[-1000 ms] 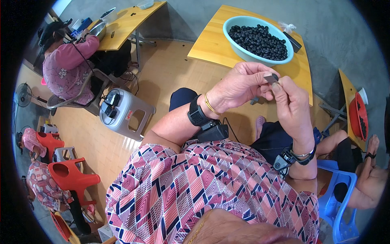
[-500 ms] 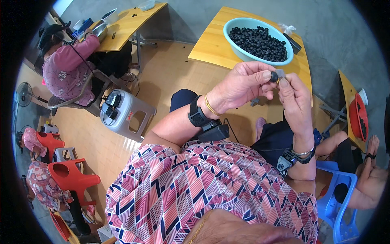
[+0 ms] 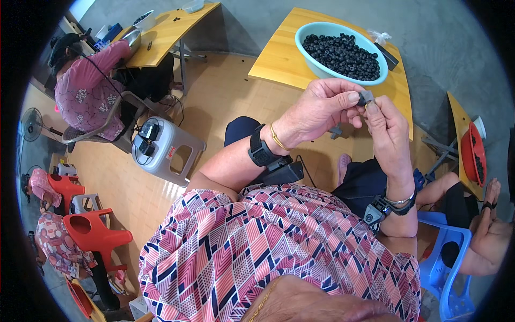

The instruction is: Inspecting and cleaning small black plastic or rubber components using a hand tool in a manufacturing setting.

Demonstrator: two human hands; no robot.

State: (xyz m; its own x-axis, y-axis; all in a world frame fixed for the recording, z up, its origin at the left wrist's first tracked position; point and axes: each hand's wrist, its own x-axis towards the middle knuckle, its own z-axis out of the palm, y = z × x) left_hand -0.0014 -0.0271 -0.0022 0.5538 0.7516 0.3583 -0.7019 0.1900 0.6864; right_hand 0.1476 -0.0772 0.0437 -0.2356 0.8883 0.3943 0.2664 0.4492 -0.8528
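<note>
My left hand [image 3: 333, 102] is closed, pinching a small black rounded part [image 3: 361, 100] between thumb and fingers. Close against it, my right hand [image 3: 387, 121] grips a small flat grey piece [image 3: 368, 95] that lies over the black part's edge. The kind of this grey piece is too small to make out. Both hands are raised just in front of a light blue basin [image 3: 316, 71], which holds a heap of black ring-shaped parts [image 3: 343, 56] like the one in my fingers.
The basin stands on a yellow wooden table [image 3: 276, 59], beside a dark box-shaped object [image 3: 387, 58] and a clear plastic bag [image 3: 379, 37]. A grey stool [image 3: 166, 153] with black devices is on the left. A co-worker [image 3: 88, 91] sits beyond it. A blue chair [image 3: 445, 257] stands at right.
The grey piece in my right hand has shifted left onto the black part, now partly covering it. At the far left table, the co-worker's arm has moved.
</note>
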